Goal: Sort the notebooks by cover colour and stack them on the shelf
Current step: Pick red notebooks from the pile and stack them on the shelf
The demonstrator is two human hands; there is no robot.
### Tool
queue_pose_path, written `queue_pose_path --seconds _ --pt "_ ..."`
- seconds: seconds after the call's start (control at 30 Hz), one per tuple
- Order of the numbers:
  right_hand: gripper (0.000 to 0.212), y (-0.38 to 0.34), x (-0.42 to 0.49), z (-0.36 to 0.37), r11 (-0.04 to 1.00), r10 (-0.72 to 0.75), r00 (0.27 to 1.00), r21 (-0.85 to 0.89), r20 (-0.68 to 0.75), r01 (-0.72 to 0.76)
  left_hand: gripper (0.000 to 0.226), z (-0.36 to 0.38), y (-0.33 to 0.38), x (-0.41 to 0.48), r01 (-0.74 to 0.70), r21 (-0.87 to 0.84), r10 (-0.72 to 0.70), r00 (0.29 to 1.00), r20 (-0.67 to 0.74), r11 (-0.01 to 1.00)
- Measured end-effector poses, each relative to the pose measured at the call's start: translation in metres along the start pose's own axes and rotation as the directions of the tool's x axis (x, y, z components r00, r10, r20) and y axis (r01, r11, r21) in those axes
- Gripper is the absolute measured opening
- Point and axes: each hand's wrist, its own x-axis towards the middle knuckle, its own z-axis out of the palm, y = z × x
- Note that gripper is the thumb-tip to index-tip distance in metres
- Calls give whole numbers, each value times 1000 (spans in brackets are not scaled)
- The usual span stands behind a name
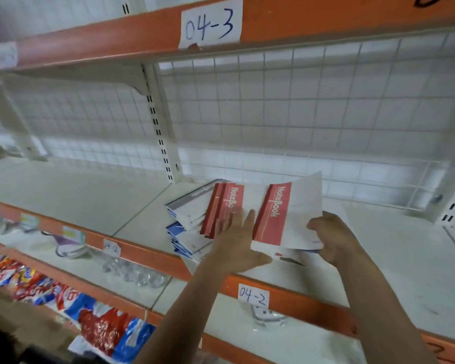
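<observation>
A heap of notebooks lies on the white shelf (90, 200) labelled 04-2. Red-banded notebooks (225, 203) sit on top of blue-banded notebooks (181, 232), which spread out at the left and below. My right hand (331, 237) grips the lower right corner of a red-banded notebook (286, 214) and holds it tilted above the heap. Flat on the red-banded ones, just left of the held notebook, rests my left hand (237, 243) with its fingers straight. Another notebook edge shows under the held one.
An orange rail (147, 253) runs along the shelf's front edge and another (116, 40) along the shelf above. A wire grid (300, 106) backs the shelf. The lower shelf carries clear plastic items (134, 271) and snack packets (100, 327).
</observation>
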Motion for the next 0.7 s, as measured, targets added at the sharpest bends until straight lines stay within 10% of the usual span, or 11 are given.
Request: queue_pose_path --seconds 0.27,0.53,0.7 --pt "40 5 4 -53 999 6 994 42 -105 -1 47 -10 7 2 -123 139 134 989 -69 983" --pt "42 8 -11 -67 995 20 997 101 -78 -12 40 0 28 18 -97 -193 -24 840 -543 976" --pt "28 9 -17 -40 969 14 1000 247 7 -16 43 8 64 6 -392 -106 353 896 -271 914"
